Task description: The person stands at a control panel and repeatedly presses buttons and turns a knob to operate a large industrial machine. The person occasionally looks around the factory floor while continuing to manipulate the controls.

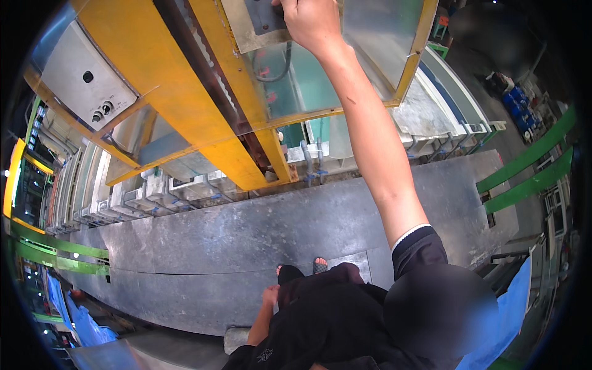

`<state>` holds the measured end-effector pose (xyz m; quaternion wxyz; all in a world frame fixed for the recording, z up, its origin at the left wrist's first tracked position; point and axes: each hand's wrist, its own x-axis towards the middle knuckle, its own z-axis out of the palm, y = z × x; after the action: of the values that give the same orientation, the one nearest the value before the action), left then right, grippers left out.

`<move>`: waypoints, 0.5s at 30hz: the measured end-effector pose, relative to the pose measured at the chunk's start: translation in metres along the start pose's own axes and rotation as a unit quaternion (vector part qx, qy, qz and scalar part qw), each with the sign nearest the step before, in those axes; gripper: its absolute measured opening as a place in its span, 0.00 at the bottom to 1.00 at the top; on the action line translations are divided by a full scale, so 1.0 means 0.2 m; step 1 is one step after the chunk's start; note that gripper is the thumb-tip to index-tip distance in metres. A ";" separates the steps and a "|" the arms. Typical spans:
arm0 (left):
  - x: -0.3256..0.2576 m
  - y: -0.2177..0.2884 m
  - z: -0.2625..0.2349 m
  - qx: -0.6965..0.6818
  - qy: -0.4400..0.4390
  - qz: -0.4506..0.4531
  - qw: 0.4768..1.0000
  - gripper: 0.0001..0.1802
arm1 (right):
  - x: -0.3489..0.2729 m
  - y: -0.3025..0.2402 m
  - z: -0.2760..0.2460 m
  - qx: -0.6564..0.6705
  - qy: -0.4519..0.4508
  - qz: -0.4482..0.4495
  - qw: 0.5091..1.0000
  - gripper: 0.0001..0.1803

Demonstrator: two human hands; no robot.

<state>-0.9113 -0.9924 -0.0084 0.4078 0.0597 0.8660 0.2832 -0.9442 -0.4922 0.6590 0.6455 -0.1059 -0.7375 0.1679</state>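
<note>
My right arm reaches far forward across a yellow machine frame (216, 145). At the top edge of the view, my right hand (313, 23) is at a grey metal control plate (246, 31). Most of its fingers are cut off by the picture's edge, so their grip does not show. Below that plate hangs a grey cable (276, 75), in front of a clear panel. Low beside my dark clothing is my left hand (270, 295), its fingers curled in. Whatever might be inside that hand is hidden.
A white control box (86, 77) with knobs sits on the frame at left. Behind the frame run long tanks with pipes (314, 163). I stand on a grey metal walkway (185, 246). Green rails (530, 154) flank it at right and left. Blue sheeting (86, 320) lies lower left.
</note>
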 end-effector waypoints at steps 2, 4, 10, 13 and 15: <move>-0.03 0.03 -0.01 -0.042 -0.012 -0.023 0.999 0.22 | 0.00 0.01 0.01 -0.007 0.004 -0.003 1.000 0.17; -0.09 0.07 -0.03 -0.024 -0.019 0.005 1.000 0.22 | 0.00 0.02 0.00 -0.011 0.004 -0.001 1.000 0.17; -0.04 -0.10 -0.02 -0.050 -0.018 0.060 0.997 0.22 | 0.00 0.03 0.00 -0.017 0.018 0.009 1.000 0.17; -0.04 -0.15 -0.03 -0.031 -0.028 0.068 0.997 0.22 | -0.01 0.03 -0.01 -0.013 0.021 0.015 1.000 0.18; -0.02 -0.16 -0.04 -0.039 -0.036 0.064 0.997 0.22 | -0.01 0.05 -0.01 -0.013 0.032 0.005 0.999 0.18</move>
<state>-0.9098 -1.0232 -0.0191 0.4218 0.1088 0.8336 0.3396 -0.9426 -0.4832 0.6536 0.6667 -0.1234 -0.7179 0.1581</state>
